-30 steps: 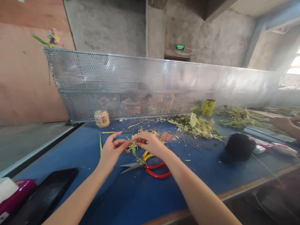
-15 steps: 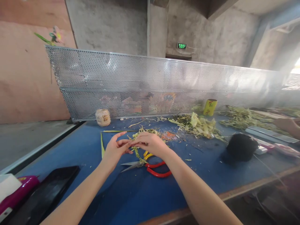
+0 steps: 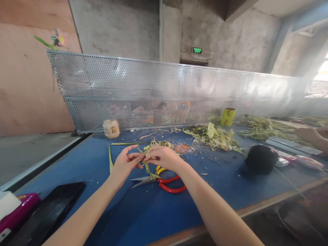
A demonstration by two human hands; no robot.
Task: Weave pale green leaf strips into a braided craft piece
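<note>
My left hand (image 3: 126,161) pinches with thumb and fingertips at the upper end of a narrow green braid (image 3: 147,168) of plant strips. Close against it, my right hand (image 3: 164,158) has its fingers bent down and pressed together on the same end. What lies right between the fingertips is mostly hidden. The braid hangs down toward open scissors (image 3: 171,185) with red handles, lying on the blue table (image 3: 138,215). A yellow handle (image 3: 160,170) shows just behind them. Beyond my hands is a heap of shredded plant bits (image 3: 167,145).
Dried green husks (image 3: 215,136) lie behind, near a yellow can (image 3: 228,117). A wrapped roll (image 3: 111,128) stands by the perforated metal screen (image 3: 138,89). A black phone (image 3: 55,208) is at left, a black spool (image 3: 261,159) at right. Another person's hand (image 3: 309,136) shows far right.
The view has shifted slightly. My right fingers have drawn a little closer together at the braid's end; the left hand keeps nearly the same pose.
</note>
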